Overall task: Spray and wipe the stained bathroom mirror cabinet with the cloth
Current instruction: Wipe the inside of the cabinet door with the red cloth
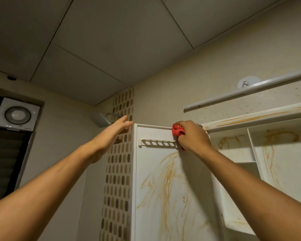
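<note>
Up at the top edge of the open cabinet door (pixel 163 180), the right hand (pixel 192 136) has its fingers clamped on a bunched red cloth (pixel 177 130), pressed against the door's upper rim just above the small slotted rail (pixel 157 142). That rim runs level, leftward from the cloth toward the door's outer corner, so I would judge the coming wipe follows that line to the left. The left hand (pixel 119 126) reaches to that same corner, fingers straight, together and holding nothing; whether it touches the door I cannot tell. The right hand is plainly the one on the work.

Below the rail, orange-brown streaks run down the door's inner face, untouched. To the door's right, the cabinet shelves (pixel 250 146) show similar stains.

Counted: one cloth, one door, two hands. No spray bottle is in sight.
</note>
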`<action>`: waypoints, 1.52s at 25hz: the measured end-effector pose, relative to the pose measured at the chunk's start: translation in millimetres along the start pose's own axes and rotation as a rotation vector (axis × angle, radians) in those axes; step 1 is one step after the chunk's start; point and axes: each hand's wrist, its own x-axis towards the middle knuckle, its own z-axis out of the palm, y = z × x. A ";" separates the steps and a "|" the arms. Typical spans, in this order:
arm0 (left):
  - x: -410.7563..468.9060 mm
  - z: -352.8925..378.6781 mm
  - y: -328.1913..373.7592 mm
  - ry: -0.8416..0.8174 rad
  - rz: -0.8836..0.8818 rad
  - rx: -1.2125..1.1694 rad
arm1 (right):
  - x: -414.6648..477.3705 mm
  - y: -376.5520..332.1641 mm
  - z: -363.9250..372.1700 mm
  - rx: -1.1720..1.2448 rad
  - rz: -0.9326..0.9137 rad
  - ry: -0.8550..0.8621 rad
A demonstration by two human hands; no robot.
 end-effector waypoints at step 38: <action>-22.4 21.0 34.3 -0.057 0.005 0.058 | -101.6 6.7 51.1 -0.003 0.172 0.126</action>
